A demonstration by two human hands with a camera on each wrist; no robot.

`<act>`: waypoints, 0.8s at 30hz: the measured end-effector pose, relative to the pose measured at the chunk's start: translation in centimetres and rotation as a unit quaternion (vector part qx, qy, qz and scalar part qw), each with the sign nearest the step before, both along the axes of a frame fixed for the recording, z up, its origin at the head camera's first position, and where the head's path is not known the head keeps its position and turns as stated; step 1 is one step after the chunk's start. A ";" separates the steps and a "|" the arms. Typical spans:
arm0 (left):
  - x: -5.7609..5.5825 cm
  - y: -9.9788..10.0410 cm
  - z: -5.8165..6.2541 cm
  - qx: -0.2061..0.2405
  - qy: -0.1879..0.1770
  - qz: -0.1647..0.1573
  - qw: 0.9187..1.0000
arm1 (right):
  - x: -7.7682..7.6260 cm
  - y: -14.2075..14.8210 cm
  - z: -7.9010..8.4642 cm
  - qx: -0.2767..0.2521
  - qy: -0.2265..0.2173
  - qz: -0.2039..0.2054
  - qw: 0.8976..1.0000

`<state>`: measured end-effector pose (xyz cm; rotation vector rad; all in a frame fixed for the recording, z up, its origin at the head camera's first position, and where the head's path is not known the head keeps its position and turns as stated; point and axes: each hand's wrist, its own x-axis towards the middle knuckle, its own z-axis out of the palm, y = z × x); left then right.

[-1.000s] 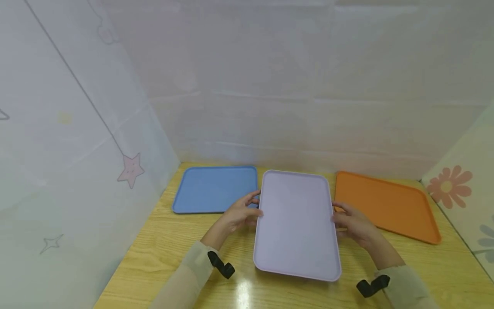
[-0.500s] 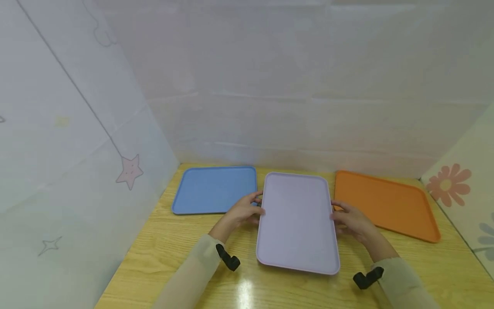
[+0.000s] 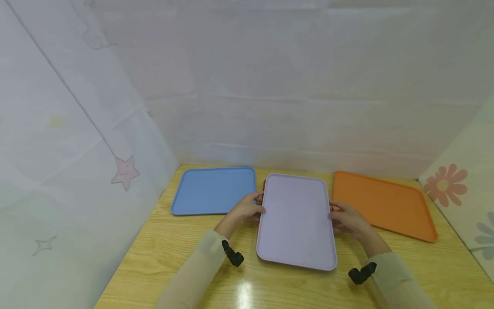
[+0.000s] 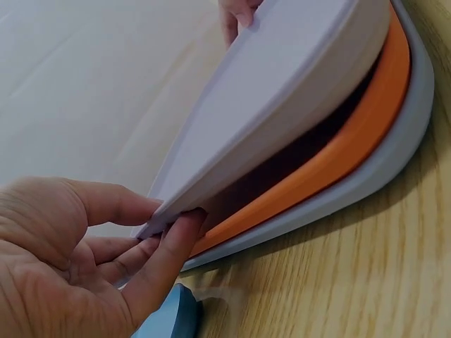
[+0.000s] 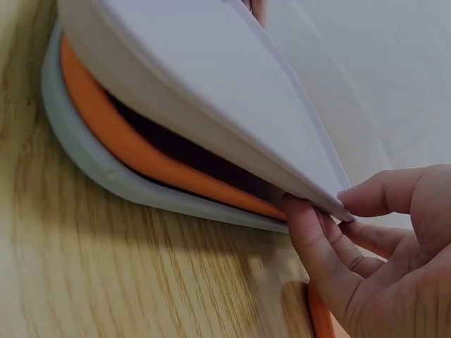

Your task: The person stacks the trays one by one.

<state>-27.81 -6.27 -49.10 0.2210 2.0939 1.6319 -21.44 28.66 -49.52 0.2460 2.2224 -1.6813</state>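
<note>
A pale lilac tray (image 3: 297, 221) is held between both hands at the middle of the table. The left hand (image 3: 245, 209) pinches its left rim, thumb on top and fingers beneath. On the opposite rim, the right hand (image 3: 349, 220) does the same. Beneath it, the wrist views show an orange tray (image 4: 338, 158) lying on a pale grey-blue tray (image 5: 134, 186), which rests on the wood. A dark gap separates the lilac tray from the orange one along the side, so it is tilted above the stack.
A blue tray (image 3: 216, 191) lies flat at the back left, close to the left fingers. Another orange tray (image 3: 382, 206) lies askew at the back right, near the right hand. White printed sheets (image 3: 247, 86) wall the wooden table (image 3: 154, 262) at the back and sides.
The lilac tray's near edge has moved a little away from the person, and both forearms have shifted slightly inward. A sliver of orange now shows at its far left corner. Both hands keep their grip.
</note>
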 end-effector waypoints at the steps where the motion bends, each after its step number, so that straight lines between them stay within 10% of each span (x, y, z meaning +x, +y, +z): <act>1: 0.0 0.1 0.0 -0.008 0.003 0.001 1.000 | 0.0 -0.1 0.0 0.002 -0.001 -0.001 1.000; 24: -0.9 0.3 -0.2 -0.089 0.047 0.021 0.995 | -1.6 -1.0 0.0 0.086 0.004 0.009 0.996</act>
